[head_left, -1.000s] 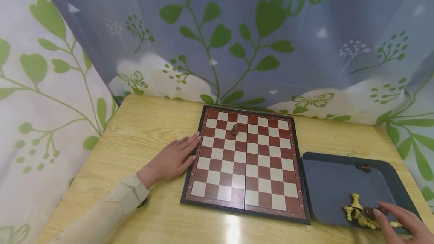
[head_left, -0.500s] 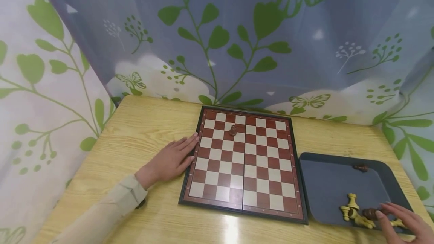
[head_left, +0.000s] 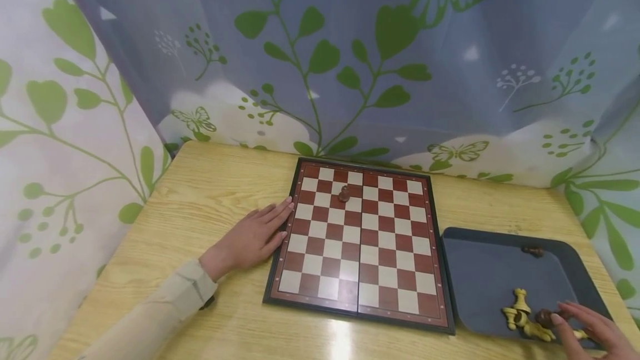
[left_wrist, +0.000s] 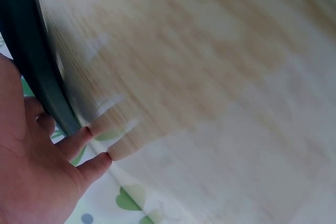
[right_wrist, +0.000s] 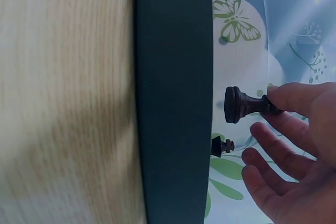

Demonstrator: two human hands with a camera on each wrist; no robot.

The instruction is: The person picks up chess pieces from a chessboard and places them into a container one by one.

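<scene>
Over the front right of the grey tray [head_left: 492, 271], my right hand [head_left: 595, 326] pinches a dark brown chess piece [head_left: 544, 317] by its upper end, between thumb and forefinger. In the right wrist view, the round base of this chess piece [right_wrist: 236, 104] shows while the fingers hide its head. The other fingers of the right hand [right_wrist: 294, 145] are spread loosely. My left hand [head_left: 250, 238] lies flat beside the chessboard [head_left: 360, 321], fingertips right at its left edge. A single brown chess piece [head_left: 344, 194] stands on the far left part of the board.
Several pale yellow chess pieces [head_left: 521, 300] lie heaped in the tray below the right hand. Another brown piece [head_left: 533, 251] lies at the tray's far side. The tray adjoins the board's right edge on the wooden table [head_left: 225, 176]. A leaf-patterned curtain [head_left: 350, 71] stands behind.
Board and tray appear slightly further left in the head view, from a small camera shift. Both hands stay nearly in place, the right still pinching the brown chess piece.
</scene>
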